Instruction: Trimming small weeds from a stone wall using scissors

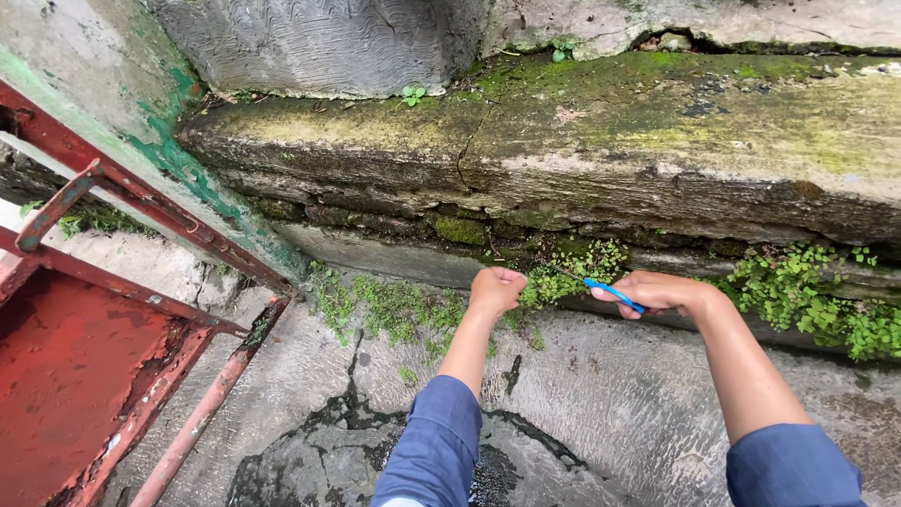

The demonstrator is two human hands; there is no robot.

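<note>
Lower centre: two blue-sleeved arms reach over cracked wet concrete floor. Left hand clenched on tuft of small-leaved weeds at wall foot, mid-frame. Right hand grasping blue-handled tool, tip in same tuft. Weed removal under way; next move likely calls for cutting near roots. Left: rusty red metal frame. Above: mossy stone ledge. No packages, labels, signs seen.

Blue tool handle, rust-red gate, green weeds
</note>
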